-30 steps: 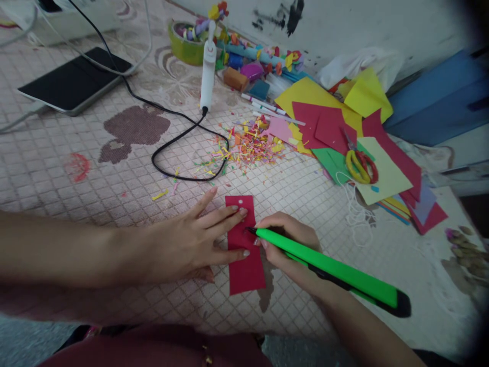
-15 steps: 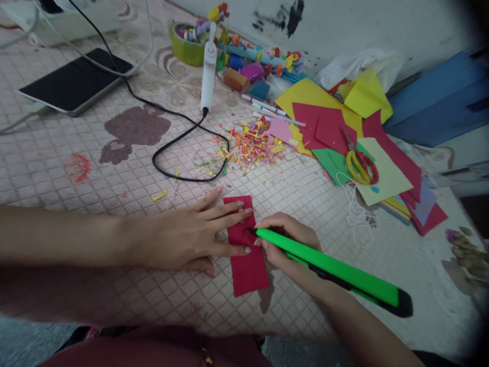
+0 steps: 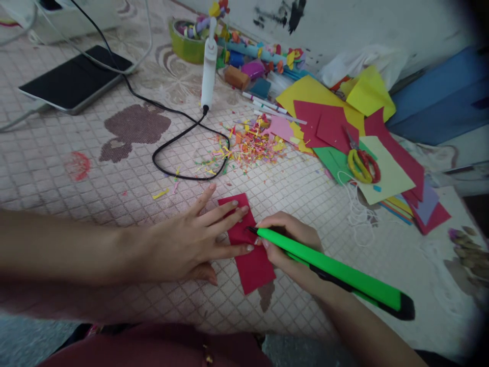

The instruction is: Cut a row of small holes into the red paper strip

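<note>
Red paper strip (image 3: 255, 265) pinned flat under your left hand (image 3: 191, 244); your right hand (image 3: 288, 244) grips the green cutter (image 3: 328, 270), scoring; draw it toward six o'clock, steadily.

One head-worn view, looking down at the mat

A single camera on the person's head faces forward and down, close over both forearms, taking in the patterned mat (image 3: 76, 204) out to the far wall (image 3: 362, 25); no second view overlaps
</note>
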`<state>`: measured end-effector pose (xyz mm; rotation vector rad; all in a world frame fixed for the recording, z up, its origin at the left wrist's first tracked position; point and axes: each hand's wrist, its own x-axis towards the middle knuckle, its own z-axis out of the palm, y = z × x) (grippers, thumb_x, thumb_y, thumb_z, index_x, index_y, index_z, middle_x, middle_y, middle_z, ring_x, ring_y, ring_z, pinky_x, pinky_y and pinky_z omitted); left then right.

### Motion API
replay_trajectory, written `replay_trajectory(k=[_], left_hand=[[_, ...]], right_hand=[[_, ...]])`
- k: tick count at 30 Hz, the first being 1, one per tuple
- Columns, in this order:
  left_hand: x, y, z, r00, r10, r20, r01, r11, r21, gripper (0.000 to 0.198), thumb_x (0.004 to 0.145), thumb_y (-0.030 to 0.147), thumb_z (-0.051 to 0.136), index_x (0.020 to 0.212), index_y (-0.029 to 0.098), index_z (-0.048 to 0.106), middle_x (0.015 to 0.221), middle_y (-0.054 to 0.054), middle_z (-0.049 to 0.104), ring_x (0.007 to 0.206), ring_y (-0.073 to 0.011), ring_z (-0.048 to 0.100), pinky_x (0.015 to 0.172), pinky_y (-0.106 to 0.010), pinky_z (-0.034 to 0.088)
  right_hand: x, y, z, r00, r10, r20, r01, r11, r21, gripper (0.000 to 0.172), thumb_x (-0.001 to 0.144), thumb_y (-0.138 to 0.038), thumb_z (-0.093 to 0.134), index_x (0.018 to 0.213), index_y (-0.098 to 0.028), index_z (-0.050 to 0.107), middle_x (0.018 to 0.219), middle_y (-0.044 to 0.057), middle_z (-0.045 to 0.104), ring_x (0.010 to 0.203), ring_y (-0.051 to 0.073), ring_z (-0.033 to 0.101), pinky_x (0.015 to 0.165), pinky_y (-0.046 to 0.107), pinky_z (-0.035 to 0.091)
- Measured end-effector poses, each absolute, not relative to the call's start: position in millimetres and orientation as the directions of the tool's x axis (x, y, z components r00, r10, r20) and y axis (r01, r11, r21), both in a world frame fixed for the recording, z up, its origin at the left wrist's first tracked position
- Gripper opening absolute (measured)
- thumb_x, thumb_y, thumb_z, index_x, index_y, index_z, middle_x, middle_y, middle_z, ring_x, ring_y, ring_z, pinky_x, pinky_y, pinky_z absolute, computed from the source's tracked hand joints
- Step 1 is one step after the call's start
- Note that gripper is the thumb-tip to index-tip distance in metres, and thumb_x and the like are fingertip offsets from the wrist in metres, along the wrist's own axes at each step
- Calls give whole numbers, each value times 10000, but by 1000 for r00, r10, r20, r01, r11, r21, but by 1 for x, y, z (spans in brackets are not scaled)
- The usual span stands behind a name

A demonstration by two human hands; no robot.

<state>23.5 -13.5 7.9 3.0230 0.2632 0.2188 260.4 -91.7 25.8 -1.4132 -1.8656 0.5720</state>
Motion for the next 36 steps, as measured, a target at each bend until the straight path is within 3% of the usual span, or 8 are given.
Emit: replay_trajectory(k=[6, 10, 12, 21, 32, 36], left_hand=[[21, -5, 9, 974, 145, 172, 122, -982, 142, 810, 853, 690, 716, 1553, 403, 427, 1504, -141, 554, 1444, -367, 475, 1214, -723, 224], [19, 3, 9, 983, 74, 169, 43, -983, 177, 702, 945, 576, 675, 1560, 351, 424, 1617, -164, 432, 1539, -343, 351, 1246, -675, 191], [20, 4, 9, 987, 69, 147, 41, -983, 182, 705, 929, 570, 700, 1545, 334, 450, 1643, -171, 391, 1544, -344, 343, 1247, -677, 183], [23, -9, 9, 976, 151, 154, 135, -984, 115, 828, 785, 680, 792, 1495, 358, 514, 1594, -166, 471, 1462, -355, 469, 1223, -713, 209], [22, -11, 9, 974, 153, 169, 142, -987, 75, 831, 773, 705, 786, 1486, 369, 523, 1512, -132, 556, 1424, -353, 499, 1217, -679, 282], [18, -3, 7, 977, 93, 194, 73, -992, 107, 697, 861, 623, 753, 1464, 338, 549, 1565, -161, 504, 1458, -341, 474, 1208, -634, 331]], right_hand=[[260, -92, 20, -114, 952, 284, 624, 292, -725, 290, 777, -47, 596, 956, -262, 672, 847, -24, 766, 718, 145, 728, 676, 255, 592], [261, -92, 18, -110, 951, 287, 621, 291, -727, 314, 776, -30, 603, 971, -266, 675, 858, -31, 765, 733, 139, 730, 686, 247, 594], [261, -92, 18, -115, 951, 287, 626, 294, -722, 335, 770, -19, 601, 983, -267, 675, 871, -31, 767, 748, 139, 732, 695, 248, 595], [262, -93, 19, -118, 952, 281, 622, 291, -727, 308, 774, -27, 602, 971, -251, 678, 871, -31, 764, 765, 127, 735, 719, 230, 595], [262, -92, 21, -137, 942, 306, 622, 322, -713, 277, 786, -37, 583, 959, -232, 676, 846, -38, 750, 749, 94, 720, 704, 180, 571], [263, -91, 21, -162, 946, 281, 606, 320, -728, 306, 789, -21, 587, 985, -239, 673, 862, -47, 750, 751, 82, 712, 706, 164, 562]])
